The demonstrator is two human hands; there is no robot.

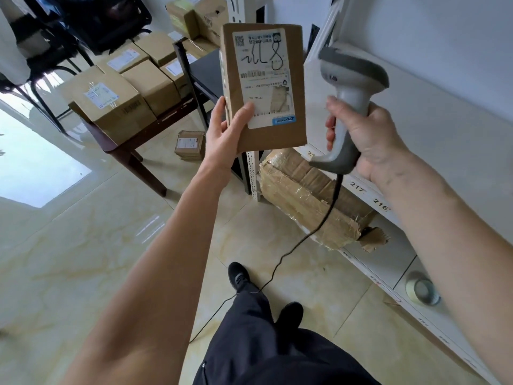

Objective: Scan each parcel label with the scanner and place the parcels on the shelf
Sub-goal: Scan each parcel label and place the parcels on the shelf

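Your left hand [222, 134] pinches the flat parcel [263, 87] by its lower corner, held upright before the shelf's [416, 120] front edge; your right hand [366, 134] grips the scanner [349, 87]. The thumb overlapping the label [265, 76] risks a misread; the light hold risks a drop.

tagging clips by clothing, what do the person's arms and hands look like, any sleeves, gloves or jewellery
Both arms are bare as far up as the view shows; no sleeve edge is in sight. The left hand and the right hand wear no gloves, and no rings, watch or wristband show on the visible sides. No marks or tattoos are visible. Lower down, dark trousers and black shoes show.
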